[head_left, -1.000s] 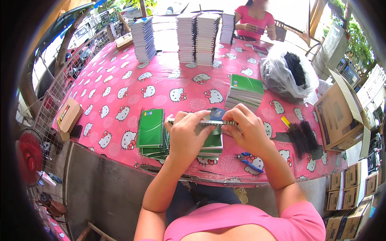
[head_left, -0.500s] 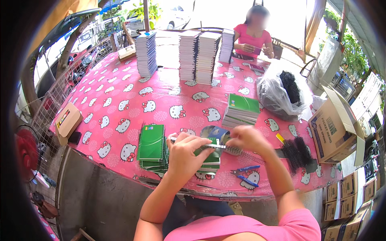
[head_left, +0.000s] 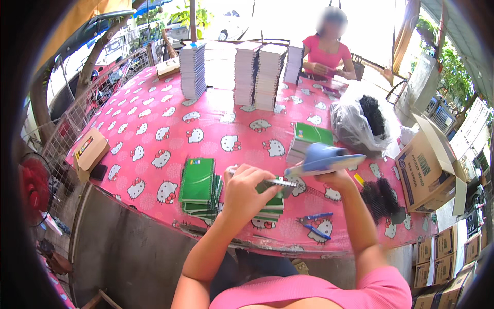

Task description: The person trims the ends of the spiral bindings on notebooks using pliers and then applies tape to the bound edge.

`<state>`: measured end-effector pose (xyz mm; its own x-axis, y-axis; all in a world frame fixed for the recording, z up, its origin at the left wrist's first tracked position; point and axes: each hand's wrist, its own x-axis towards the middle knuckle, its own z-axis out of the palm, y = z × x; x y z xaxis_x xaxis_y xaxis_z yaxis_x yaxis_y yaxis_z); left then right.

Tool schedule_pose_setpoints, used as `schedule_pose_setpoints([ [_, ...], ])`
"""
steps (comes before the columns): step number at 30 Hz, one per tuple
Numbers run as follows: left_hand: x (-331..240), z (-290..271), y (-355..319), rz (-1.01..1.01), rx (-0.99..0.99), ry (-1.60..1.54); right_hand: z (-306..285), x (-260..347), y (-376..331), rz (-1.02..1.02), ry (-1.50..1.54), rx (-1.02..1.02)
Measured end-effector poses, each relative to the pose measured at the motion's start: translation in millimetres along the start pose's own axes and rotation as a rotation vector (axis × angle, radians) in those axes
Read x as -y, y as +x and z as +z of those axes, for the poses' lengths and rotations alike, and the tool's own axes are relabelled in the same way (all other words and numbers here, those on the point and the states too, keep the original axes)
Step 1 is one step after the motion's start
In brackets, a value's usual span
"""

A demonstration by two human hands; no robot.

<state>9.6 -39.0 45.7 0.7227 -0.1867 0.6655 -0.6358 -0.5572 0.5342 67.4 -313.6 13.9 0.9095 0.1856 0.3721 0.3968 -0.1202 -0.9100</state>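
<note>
Above the desk (head_left: 211,141), the left hand (head_left: 248,188) pinched a notebook (head_left: 284,183) between thumb and fingers, beside green notebooks (head_left: 197,180); the right hand (head_left: 337,178) gripped a blurred blue slipper-shaped thing (head_left: 324,159), fingers mostly hidden.

Bears, across the pink-covered table (head_left: 206,122), four tall notebook stacks (head_left: 247,74) at the far side, a small box (head_left: 168,67) to their left. Nearer, carries three green notebook piles (head_left: 197,179), blue pliers (head_left: 318,233) by the front edge, black coils (head_left: 377,194) and a plastic bag (head_left: 352,121) rightward, an open box (head_left: 92,150) at left.
</note>
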Motion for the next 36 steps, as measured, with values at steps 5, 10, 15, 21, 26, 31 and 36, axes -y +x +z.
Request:
schedule_pose_setpoints([
  [5, -2, 8, 0, 0.027, 0.003, -0.045, -25, -13, -6, -0.054, 0.018, 0.116],
  [10, -4, -1, 6, -0.095, 0.081, -0.021, -4, 21, 19, -0.121, -0.632, 0.211],
  [15, -5, -5, 8, -0.053, 0.000, -0.056, 4, 36, 27, -0.061, -0.445, 0.240],
  [21, 28, -6, -20, -0.343, -0.147, -0.524, 34, 44, 40, -0.091, -0.482, 0.245],
  [26, 29, -6, -30, -0.461, -0.248, -0.885, 47, 38, 42, -0.006, -0.119, 0.333],
  [31, 29, -14, -27, -0.608, -0.275, -0.880, 53, 53, 43, 0.164, 0.125, 0.326],
  [36, 40, -13, -28, -0.563, -0.180, -0.924, 27, 8, 38, 0.005, -0.403, 0.082],
])
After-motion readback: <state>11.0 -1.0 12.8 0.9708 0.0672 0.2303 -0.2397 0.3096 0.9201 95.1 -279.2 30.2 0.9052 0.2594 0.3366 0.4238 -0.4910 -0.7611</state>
